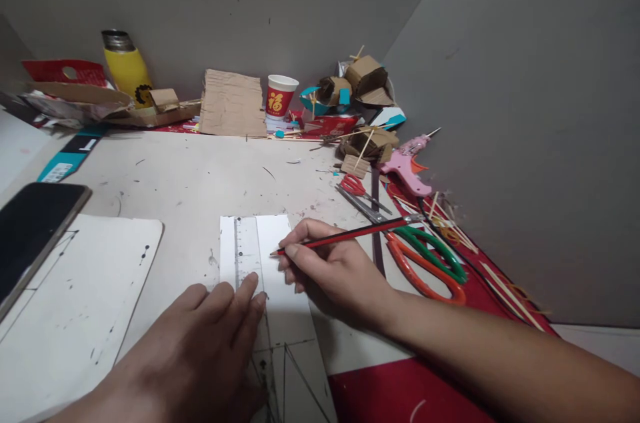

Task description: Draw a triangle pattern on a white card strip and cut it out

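A clear ruler (pixel 246 239) lies lengthwise on a white card strip (pixel 293 319) marked with pencil lines and a zigzag on its near part. My left hand (pixel 200 336) rests over the ruler, fingers extended and fingertips pressing on it. A red and black pencil (pixel 345 235) is pinched in my right hand (pixel 330 266). Its sharpened tip points left, just above or on the card, a little right of the ruler's edge; contact cannot be made out. The near end of the ruler is partly hidden by my left hand.
Large scissors (pixel 425 263) with green and orange handles, small red scissors (pixel 357 186) and a pink glue gun (pixel 407 166) lie at right. A phone (pixel 37 229) overlaps another white card (pixel 95 303) at left. Cardboard (pixel 233 103), a paper cup (pixel 281 99) and a yellow bottle (pixel 127 69) stand behind.
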Demonstrator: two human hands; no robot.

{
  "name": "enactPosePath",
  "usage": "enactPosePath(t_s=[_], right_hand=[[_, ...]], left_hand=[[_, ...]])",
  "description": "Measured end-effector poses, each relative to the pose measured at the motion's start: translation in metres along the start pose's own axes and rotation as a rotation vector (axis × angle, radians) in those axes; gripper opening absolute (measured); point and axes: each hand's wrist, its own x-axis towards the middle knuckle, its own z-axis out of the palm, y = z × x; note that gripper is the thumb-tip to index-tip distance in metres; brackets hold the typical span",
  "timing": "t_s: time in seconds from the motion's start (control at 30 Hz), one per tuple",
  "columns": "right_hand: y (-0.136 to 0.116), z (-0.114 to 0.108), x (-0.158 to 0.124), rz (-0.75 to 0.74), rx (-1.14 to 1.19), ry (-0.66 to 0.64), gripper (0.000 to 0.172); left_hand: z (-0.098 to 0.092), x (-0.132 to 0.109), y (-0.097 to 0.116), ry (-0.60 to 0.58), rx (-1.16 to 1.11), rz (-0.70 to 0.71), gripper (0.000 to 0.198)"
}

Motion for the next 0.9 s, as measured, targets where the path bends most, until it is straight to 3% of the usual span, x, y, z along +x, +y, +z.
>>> enactPosePath(t_s=[0.13, 0.3, 0.43, 0.9], right_hand=[[0.0035, 0.0033, 0.0014, -0.043, -0.101, -0.028, 0.014], [0.0052, 0.0033, 0.0013, -0.109, -0.228, -0.044, 0.012], [0.007, 0.0025, 0.0016, -0.206, -0.296, -0.059, 0.011], [0.0062, 0.0051, 0.0027, -0.267, -0.387, -0.055, 0.009]], left_hand=[[0.0014, 0.0005, 0.0009, -0.112, 0.049, 0.068, 0.054], [0.0027, -0.0002, 0.0023, -0.146, 0.051, 0.07, 0.054], [0.0028, -0.001, 0.0029, -0.139, 0.012, 0.049, 0.056], [0.0043, -0.0016, 0.0009, -0.137, -0.067, 0.037, 0.052]])
